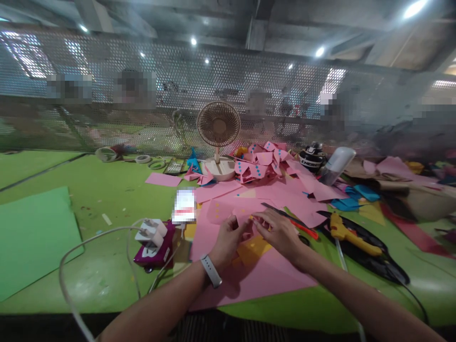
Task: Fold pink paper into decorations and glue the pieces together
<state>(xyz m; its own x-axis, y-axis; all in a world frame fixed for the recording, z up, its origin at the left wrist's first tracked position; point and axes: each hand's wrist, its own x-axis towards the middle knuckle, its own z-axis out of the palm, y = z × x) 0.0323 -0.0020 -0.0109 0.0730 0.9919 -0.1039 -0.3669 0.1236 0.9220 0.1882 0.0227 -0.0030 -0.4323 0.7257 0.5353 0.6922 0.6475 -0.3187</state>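
Observation:
My left hand (228,240) and my right hand (280,232) meet over a pink paper sheet (256,280) on the green table (107,199). Both hands have their fingers pinched together at a small piece of pink paper (245,221) with tiny yellow dots. A grey watch band is on my left wrist. An orange-yellow paper piece (252,249) lies under my hands. Red-handled scissors (297,223) lie just beyond my right hand.
A small beige desk fan (218,137) stands behind a pile of folded pink paper shapes (261,164). A yellow glue gun (351,235) lies at the right. White plugs and a cable (151,232) rest on a purple object at the left, beside a green sheet (32,237). Perforated metal mesh backs the table.

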